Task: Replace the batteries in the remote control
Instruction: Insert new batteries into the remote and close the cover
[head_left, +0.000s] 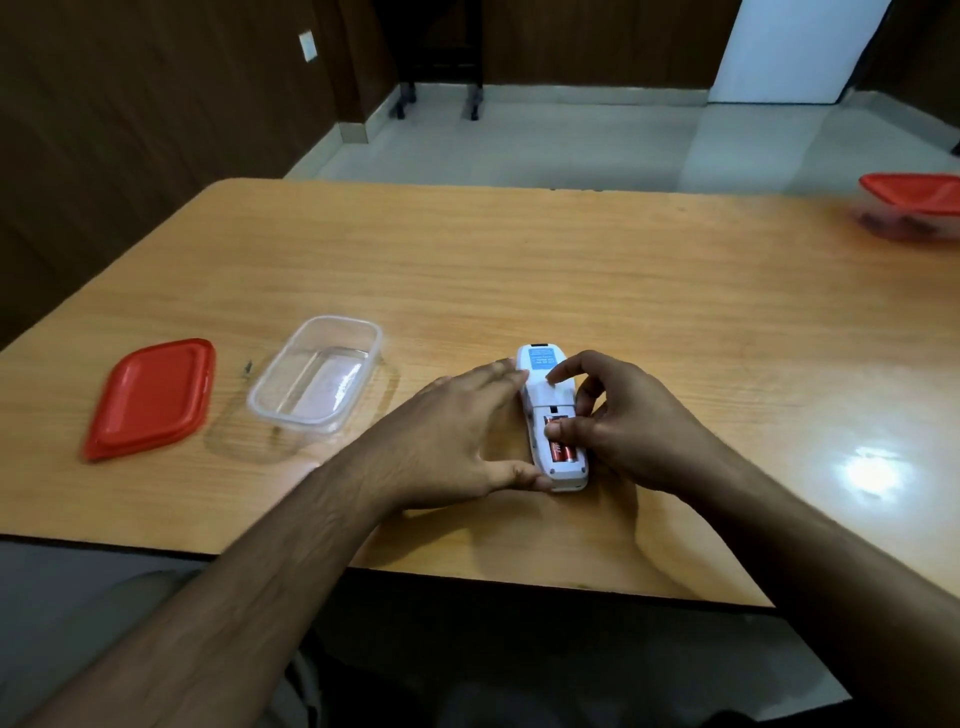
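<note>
far to the left of the hands, a glossy red plastic lid (150, 397) with rounded corners lies flat on the wooden table (519, 270). just right of it sits a clear, thin-walled rectangular container (315, 375), open on top, with a small dark speck on the table between the two.

the person's left hand (452, 431) lies spread beside the white remote control (553, 421), fingers stretched along its left edge and the thumb pressed against its near left corner, bracing it rather than closing around it. the remote lies back side up on the table, pinned between the two hands, its long axis pointing away from the person. it is smooth white plastic with rounded ends and a blue label near the far end. its battery bay is uncovered, and two red-orange cylindrical batteries (563, 451) sit side by side inside, at the near end.

the right hand (628, 426) curls over the remote from the right, thumb tip resting on the batteries, index finger touching the white back panel further up; it presses rather than grasps.

far right of the hands, at the table's edge, stands a blurred clear box with a red lid (914, 193).
</note>
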